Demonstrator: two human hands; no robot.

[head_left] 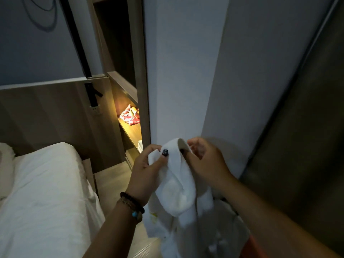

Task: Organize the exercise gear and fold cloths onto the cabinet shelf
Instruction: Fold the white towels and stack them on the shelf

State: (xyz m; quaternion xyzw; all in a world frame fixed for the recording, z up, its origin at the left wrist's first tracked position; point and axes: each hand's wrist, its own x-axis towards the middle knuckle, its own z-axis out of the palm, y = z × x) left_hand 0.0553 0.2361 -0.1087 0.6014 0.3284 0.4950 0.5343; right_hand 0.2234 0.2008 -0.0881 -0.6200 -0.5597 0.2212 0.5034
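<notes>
Holding a white cloth (175, 185) up in front of the body, both hands grip its top edge. Left hand (147, 168): fingers curled round the left part of the bunched fabric, thumb with a dark painted nail pressed onto the front of the cloth. Right hand (202, 161): fingers (195, 146) curled, pinching the raised upper fold; a dark nail shows at the cloth edge. Hands are near each other, apart, with the fold standing between them. Rest of the cloth hangs down below the hands in loose folds; lower part blurred.

Left wrist carries beaded bracelets (133, 205), one with a turquoise bead.

Cabinet (138, 71), wood-toned, stands ahead and to the left, beside a pale wall column (178, 71). Its lit shelf (132, 133) holds red-and-white exercise gear (130, 115), which looks like a coiled cord with handles; exact type cannot be told. On the same shelf, at its near edge, a small white folded item (140, 145) shows partly, mostly hidden by the column.

Bed (42, 192) with white sheet at lower left, against a wooden headboard panel (55, 116). Dark panel (307, 136) at right.
</notes>
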